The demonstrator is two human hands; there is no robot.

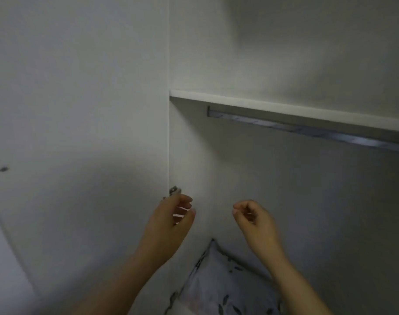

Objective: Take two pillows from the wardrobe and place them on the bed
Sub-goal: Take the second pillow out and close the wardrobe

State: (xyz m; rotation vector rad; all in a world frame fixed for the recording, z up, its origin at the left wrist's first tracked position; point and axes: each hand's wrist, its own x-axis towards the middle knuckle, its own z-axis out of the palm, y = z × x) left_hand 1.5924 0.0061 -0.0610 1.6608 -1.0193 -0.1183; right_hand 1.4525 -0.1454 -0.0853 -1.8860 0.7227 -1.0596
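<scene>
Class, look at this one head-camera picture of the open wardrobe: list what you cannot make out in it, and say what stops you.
- Pillow: only its top corner shows; the bottom edge and the right hand's forearm cut off the rest.
- A second pillow: none visible; below the frame, if there.
- Top of the shelf: hidden by the low viewing angle.
- Rail: blurred; the right edge cuts it off.
- Metal fitting: small, partly behind the left hand.
- Bed: out of view.

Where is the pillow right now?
In the head view, the leaf-patterned pillow stands at the bottom of the open wardrobe, low centre, below and between the two empty hands, well under the shelf.
</scene>
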